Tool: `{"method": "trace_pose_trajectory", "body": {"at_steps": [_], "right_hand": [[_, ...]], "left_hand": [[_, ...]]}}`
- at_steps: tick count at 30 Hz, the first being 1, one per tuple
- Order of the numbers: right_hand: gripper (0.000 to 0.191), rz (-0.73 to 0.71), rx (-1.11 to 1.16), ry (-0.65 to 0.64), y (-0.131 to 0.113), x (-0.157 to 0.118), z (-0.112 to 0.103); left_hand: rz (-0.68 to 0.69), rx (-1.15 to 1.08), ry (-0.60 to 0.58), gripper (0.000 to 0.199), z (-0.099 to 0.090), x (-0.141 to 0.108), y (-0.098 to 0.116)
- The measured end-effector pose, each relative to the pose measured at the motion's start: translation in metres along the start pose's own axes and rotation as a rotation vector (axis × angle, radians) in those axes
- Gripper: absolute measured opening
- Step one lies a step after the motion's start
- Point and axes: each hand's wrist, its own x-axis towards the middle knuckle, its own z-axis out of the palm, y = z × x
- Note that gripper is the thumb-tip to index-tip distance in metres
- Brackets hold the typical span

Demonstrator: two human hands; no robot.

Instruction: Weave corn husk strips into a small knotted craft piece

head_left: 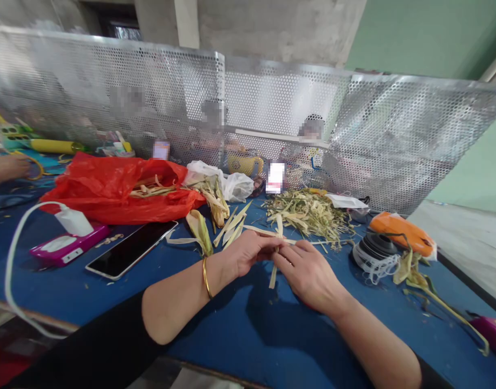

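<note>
My left hand point(252, 250) and my right hand point(305, 269) meet over the blue table, fingers closed together on pale corn husk strips point(273, 276). One strip end hangs below the fingers and others stick out above and to the sides. Where the strips cross is partly hidden by my fingertips. Just beyond my left hand lie loose cut husk pieces point(234, 227) and a whole greenish husk point(199, 229). Behind my right hand is a heap of shredded husk point(313, 216).
A red plastic bag point(94, 189) holding husks, a phone point(130, 251) and a purple power strip point(72, 246) lie left. Right are a black spool point(375, 248) and an orange packet point(404, 235). A perforated metal screen point(151, 70) stands behind. Another person's hand point(7, 170) is far left.
</note>
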Motion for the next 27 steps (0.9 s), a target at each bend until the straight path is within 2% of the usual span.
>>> {"method": "trace_pose_trajectory", "body": {"at_steps": [5,8,11,15,20,22,25,27], "right_hand": [[0.033,0.003,0.086,0.134,-0.002,-0.002,0.005],[0.034,-0.013,0.108,0.146,-0.004,-0.003,0.009],[0.031,0.048,0.120,0.137,-0.001,-0.003,0.009],[0.019,0.208,0.193,0.214,0.007,-0.006,0.004],[0.011,0.477,0.397,0.415,0.013,-0.009,-0.004],[0.012,0.492,0.469,0.451,0.013,-0.010,-0.006],[0.013,0.431,0.550,0.459,0.013,-0.010,-0.008],[0.014,0.399,0.582,0.447,0.014,-0.010,-0.009]], "left_hand": [[0.029,-0.064,0.036,0.026,0.004,0.000,-0.006],[0.016,-0.090,0.067,0.022,0.007,-0.001,-0.005],[0.015,-0.098,0.080,0.018,0.006,-0.002,0.000],[0.048,-0.111,-0.029,0.018,0.002,-0.003,0.009],[0.083,-0.242,-0.162,0.045,-0.003,-0.003,0.016],[0.055,-0.297,-0.254,0.042,-0.007,0.000,0.017],[-0.013,-0.369,-0.386,0.024,-0.016,0.004,0.018],[-0.060,-0.376,-0.427,0.025,-0.020,0.004,0.020]]}}
